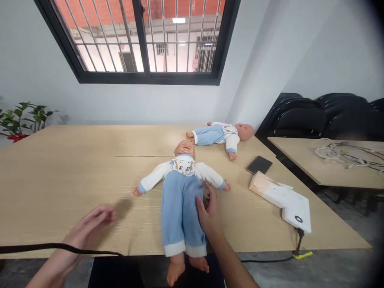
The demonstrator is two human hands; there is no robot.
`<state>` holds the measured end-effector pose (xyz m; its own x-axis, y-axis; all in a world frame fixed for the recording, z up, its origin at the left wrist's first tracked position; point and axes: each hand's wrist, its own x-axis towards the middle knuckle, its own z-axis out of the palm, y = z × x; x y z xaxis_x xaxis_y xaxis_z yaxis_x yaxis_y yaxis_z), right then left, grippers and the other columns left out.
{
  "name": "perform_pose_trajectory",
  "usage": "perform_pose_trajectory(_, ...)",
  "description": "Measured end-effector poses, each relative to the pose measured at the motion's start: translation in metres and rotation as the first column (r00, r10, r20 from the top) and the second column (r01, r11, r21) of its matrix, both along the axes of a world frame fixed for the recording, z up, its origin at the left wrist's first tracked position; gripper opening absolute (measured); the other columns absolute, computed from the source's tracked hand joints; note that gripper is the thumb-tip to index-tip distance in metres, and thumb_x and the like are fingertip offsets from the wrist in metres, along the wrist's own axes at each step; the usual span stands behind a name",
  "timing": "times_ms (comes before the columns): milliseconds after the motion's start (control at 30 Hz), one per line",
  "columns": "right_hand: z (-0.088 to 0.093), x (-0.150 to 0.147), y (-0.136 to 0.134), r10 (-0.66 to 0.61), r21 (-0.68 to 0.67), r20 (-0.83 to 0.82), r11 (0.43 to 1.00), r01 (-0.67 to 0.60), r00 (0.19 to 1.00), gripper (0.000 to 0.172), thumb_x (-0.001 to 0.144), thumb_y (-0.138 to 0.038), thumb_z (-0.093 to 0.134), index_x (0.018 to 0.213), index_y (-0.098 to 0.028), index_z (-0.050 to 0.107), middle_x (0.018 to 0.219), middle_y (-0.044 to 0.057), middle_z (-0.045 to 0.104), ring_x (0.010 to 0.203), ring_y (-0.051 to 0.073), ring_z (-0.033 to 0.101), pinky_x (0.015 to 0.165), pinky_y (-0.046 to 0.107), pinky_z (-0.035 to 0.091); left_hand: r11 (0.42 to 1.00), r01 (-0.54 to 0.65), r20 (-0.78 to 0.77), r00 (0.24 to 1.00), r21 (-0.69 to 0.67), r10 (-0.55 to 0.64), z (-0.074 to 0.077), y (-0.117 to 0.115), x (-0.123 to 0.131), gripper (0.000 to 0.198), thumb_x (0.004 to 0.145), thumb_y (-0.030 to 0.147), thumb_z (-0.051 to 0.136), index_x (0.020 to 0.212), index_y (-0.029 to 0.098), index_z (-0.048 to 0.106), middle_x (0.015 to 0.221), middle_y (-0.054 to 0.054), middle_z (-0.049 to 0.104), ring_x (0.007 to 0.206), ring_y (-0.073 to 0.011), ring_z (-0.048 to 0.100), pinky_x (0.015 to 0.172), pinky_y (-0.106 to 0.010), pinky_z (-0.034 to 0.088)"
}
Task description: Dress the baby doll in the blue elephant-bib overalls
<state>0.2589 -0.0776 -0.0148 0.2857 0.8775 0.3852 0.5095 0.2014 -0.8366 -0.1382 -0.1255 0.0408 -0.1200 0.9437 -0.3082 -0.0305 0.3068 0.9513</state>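
A baby doll (181, 188) in a white top and blue trousers lies face up on the wooden table (75, 168), its bare feet hanging over the near edge. My right hand (208, 212) rests on the doll's right trouser leg, thumb on the cloth, fingers stretched toward the doll's side. My left hand (90, 226) hovers blurred over the table to the left of the doll, fingers together and slightly curled, holding nothing that I can see. A second, similarly dressed doll (220, 135) lies farther back on the table.
A black phone (259, 164) and a white-and-tan box (282, 196) with a cable lie to the right of the doll. A black cord (60, 248) crosses the near left edge. A plant (21, 120) stands far left; another table (330, 168) with cables and black chairs (315, 116) stand right.
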Motion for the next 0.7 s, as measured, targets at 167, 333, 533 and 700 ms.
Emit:
perform_pose_trajectory(167, 0.005, -0.009, 0.007, 0.062, -0.048, 0.012, 0.997, -0.061, 0.998, 0.051, 0.096, -0.048, 0.058, 0.136, -0.016, 0.059, 0.134, 0.018, 0.063, 0.126, 0.032, 0.059, 0.109, 0.054, 0.048, 0.895, 0.447, 0.047, 0.894, 0.001, -0.446, 0.008, 0.064, 0.098, 0.075, 0.09, 0.067, 0.062, 0.153, 0.03, 0.047, 0.164, -0.011, 0.042, 0.148, -0.0359, 0.044, 0.121, -0.054, 0.041)
perform_pose_trajectory(333, 0.007, -0.029, 0.028, 0.049, -0.124, -0.094, 0.99, -0.061, 0.994, 0.055, 0.094, -0.049, 0.057, 0.137, -0.014, 0.058, 0.137, 0.02, 0.062, 0.131, 0.033, 0.057, 0.114, 0.054, 0.044, 0.852, 0.473, -0.224, 0.876, 0.224, -0.427, -0.003, 0.107, 0.162, 0.103, 0.091, 0.067, 0.061, 0.167, 0.03, 0.001, 0.175, -0.009, 0.013, 0.161, -0.028, 0.019, 0.132, -0.046, 0.023)
perform_pose_trajectory(533, 0.003, -0.084, 0.042, 0.053, -0.204, -0.155, 0.975, -0.085, 0.986, 0.069, 0.101, -0.05, 0.041, 0.158, -0.014, 0.034, 0.163, 0.021, 0.034, 0.154, 0.031, 0.033, 0.127, 0.054, 0.026, 0.789, 0.513, -0.712, 0.687, 0.338, -0.142, -0.011, 0.151, 0.151, 0.09, 0.094, 0.062, 0.055, 0.163, 0.012, 0.026, 0.171, -0.024, 0.016, 0.161, -0.0369, 0.012, 0.131, -0.056, 0.016)
perform_pose_trajectory(700, -0.004, -0.128, 0.06, 0.328, -0.172, -0.247, 0.911, -0.375, 0.912, 0.069, 0.106, -0.051, 0.033, 0.165, -0.016, 0.026, 0.174, 0.014, 0.016, 0.161, 0.026, 0.016, 0.13, 0.053, 0.019, 0.689, 0.7, -0.914, 0.382, 0.188, -0.138, 0.008, 0.15, 0.12, 0.08, 0.097, 0.064, 0.048, 0.166, 0.03, 0.022, 0.174, -0.012, 0.013, 0.161, -0.0383, 0.014, 0.128, -0.067, 0.012)
